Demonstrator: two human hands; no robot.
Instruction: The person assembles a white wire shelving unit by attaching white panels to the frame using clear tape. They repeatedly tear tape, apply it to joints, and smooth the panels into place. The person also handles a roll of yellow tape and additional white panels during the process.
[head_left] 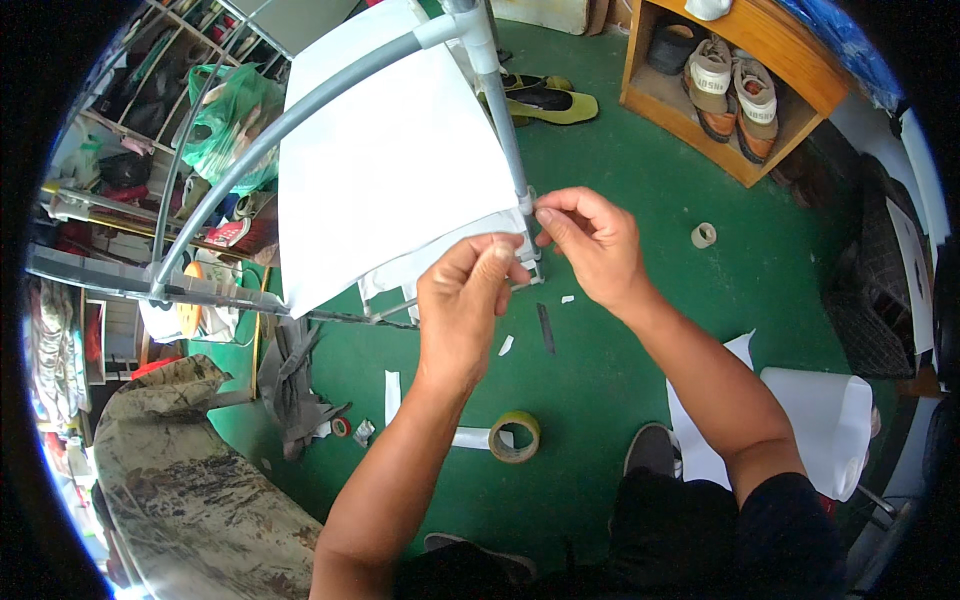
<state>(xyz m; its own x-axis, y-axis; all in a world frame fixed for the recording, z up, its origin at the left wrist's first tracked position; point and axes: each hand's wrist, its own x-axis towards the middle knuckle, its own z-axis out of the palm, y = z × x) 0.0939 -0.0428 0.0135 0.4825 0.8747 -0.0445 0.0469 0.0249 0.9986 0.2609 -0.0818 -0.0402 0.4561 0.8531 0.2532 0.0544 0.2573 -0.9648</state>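
Observation:
Both of my hands are raised beside a grey tube rack [507, 130], at its near right post. My left hand [460, 300] is closed, with thumb and fingers pressed together in front of the lower shelf's edge. My right hand [600, 245] pinches thumb against forefinger close to the joint on the post. Anything between the fingers of either hand is too small or hidden to make out. A large white sheet [390, 150] lies over the rack's upper shelf. Beneath it, part of a second white panel [445, 250] shows.
On the green floor lie a wide tape roll [514, 437], a small tape roll [704, 235], white strips [392, 398] and a dark strip [545, 328]. A wooden shoe cabinet [680, 115] stands far right. White sheeting [815, 420] lies right; a camouflage-patterned cover [190, 480] is left.

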